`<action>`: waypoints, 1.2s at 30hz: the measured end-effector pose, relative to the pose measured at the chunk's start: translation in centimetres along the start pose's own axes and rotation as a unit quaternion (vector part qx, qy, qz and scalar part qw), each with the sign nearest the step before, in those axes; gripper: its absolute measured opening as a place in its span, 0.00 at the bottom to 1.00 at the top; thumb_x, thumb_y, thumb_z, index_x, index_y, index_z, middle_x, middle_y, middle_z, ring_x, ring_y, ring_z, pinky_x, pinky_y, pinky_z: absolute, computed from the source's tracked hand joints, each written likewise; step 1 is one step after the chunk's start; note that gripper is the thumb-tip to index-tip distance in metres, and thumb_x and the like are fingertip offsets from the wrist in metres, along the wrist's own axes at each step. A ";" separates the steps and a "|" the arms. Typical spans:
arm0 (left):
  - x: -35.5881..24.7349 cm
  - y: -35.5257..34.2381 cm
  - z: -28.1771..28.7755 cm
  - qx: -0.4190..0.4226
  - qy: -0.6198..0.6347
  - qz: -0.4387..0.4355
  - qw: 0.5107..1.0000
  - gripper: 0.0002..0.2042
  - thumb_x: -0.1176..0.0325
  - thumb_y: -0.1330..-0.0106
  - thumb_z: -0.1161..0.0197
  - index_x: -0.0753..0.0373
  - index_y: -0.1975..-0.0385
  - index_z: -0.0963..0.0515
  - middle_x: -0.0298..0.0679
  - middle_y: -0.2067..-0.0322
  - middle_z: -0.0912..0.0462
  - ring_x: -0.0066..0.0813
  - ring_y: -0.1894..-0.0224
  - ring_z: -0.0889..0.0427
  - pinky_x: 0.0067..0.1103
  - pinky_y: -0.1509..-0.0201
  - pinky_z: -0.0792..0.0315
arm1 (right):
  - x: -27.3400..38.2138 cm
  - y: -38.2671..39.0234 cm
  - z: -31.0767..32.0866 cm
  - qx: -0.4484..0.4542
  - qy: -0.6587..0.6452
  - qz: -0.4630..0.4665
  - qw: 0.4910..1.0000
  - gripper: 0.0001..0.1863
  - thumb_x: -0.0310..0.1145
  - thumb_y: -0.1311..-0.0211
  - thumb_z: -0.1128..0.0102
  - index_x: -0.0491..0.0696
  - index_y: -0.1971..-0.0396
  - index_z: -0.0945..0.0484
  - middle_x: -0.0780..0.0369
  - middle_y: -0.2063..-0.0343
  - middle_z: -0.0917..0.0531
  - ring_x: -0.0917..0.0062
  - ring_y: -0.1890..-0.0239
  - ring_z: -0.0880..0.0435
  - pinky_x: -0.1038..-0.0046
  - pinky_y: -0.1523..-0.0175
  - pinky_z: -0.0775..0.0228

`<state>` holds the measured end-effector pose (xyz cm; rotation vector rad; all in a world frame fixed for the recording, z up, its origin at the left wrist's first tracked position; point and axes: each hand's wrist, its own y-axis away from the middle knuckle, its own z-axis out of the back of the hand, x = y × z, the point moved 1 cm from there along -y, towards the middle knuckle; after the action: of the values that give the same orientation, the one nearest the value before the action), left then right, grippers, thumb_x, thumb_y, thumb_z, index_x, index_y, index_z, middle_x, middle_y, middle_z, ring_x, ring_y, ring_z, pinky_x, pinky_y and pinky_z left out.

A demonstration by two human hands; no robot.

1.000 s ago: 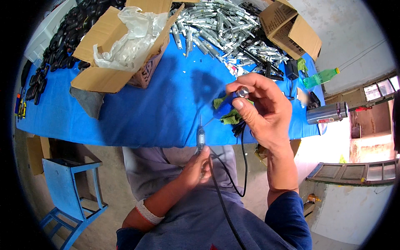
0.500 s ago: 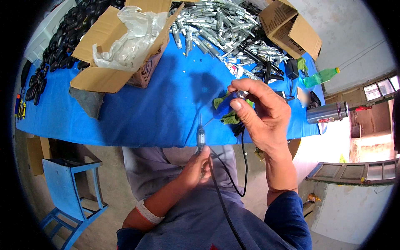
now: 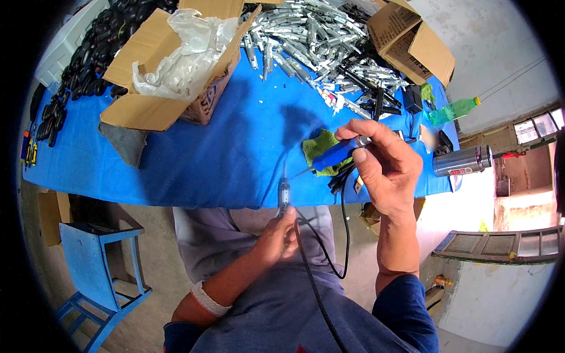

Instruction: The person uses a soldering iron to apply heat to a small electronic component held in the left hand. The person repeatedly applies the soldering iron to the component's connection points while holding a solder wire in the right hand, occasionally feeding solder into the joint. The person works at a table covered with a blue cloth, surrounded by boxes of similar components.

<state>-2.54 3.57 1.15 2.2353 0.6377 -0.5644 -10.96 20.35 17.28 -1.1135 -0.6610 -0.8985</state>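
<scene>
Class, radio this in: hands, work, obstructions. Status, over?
Left hand: grip around grey device. Right hand: grip on blue-handled tool. Tip near device, contact unclear. Green cloth behind tool, not between.

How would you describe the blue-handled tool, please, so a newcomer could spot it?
Find the blue tablecloth, then the right hand over it. That hand holds the blue-handled tool, pointing toward the slim grey device in the left hand. Its blue handle sets it apart from the green cloth behind.

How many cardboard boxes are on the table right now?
2: the left box, with plastic inside, and the right box, beside the grey pile. Another may be partly hidden near the picture's top edge.
</scene>
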 end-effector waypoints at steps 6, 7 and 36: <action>0.0 0.0 0.0 -0.005 0.010 0.009 1.000 0.29 0.39 0.31 0.61 0.58 0.86 0.36 0.33 0.91 0.37 0.22 0.90 0.38 0.19 0.87 0.41 | 0.0 0.2 0.3 0.021 -0.067 0.002 0.998 0.20 0.15 0.46 0.46 0.36 0.51 0.26 0.53 0.60 0.18 0.71 0.55 0.19 0.73 0.49 0.28; 0.1 -0.1 0.1 -0.004 0.012 0.010 1.000 0.29 0.39 0.31 0.61 0.58 0.86 0.36 0.33 0.91 0.37 0.22 0.90 0.38 0.19 0.87 0.42 | -0.1 0.2 0.4 0.026 -0.085 0.003 0.996 0.20 0.15 0.46 0.46 0.36 0.50 0.27 0.53 0.60 0.19 0.71 0.55 0.20 0.73 0.48 0.28; 0.1 0.1 0.2 -0.028 0.019 0.021 0.999 0.25 0.40 0.34 0.50 0.56 0.81 0.38 0.31 0.86 0.37 0.21 0.85 0.37 0.19 0.86 0.46 | -5.5 4.1 -6.8 0.211 0.294 -0.128 0.924 0.08 0.33 0.43 0.41 0.44 0.75 0.24 0.53 0.77 0.21 0.56 0.72 0.21 0.60 0.68 0.30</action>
<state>-2.41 3.41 1.03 2.2069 0.6172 -0.4777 -10.04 16.14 8.62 -0.3375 -0.4666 -1.1775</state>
